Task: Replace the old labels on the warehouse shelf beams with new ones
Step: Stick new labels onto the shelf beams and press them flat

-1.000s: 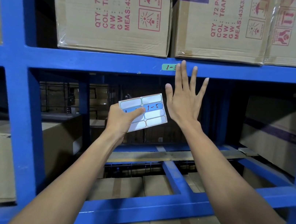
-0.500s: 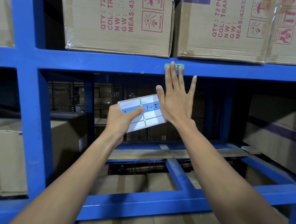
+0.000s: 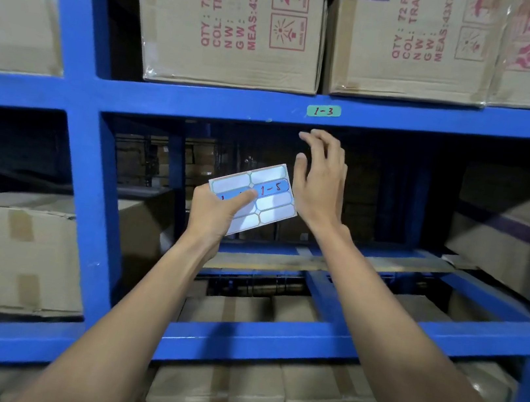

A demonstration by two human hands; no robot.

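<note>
A green label (image 3: 324, 111) marked "1-3" is stuck on the blue shelf beam (image 3: 202, 102). My left hand (image 3: 215, 214) grips a white label sheet (image 3: 268, 206) below the beam, thumb pressed on its face. One blue sticker (image 3: 272, 188) on the sheet reads "1-5"; another blue one is partly under my thumb. My right hand (image 3: 321, 181) hovers just right of the sheet, fingers loosely bent, holding nothing, a little below the green label.
Cardboard cartons (image 3: 235, 21) sit on the beam above, and more cartons (image 3: 7, 258) fill the bay at left and the level below. A blue upright (image 3: 88, 174) stands left of my hands. The bay behind my hands is dark and open.
My right hand has dropped from the green label on the beam down beside the sheet, and its fingers have relaxed. The label now shows in full. My left hand keeps the sheet.
</note>
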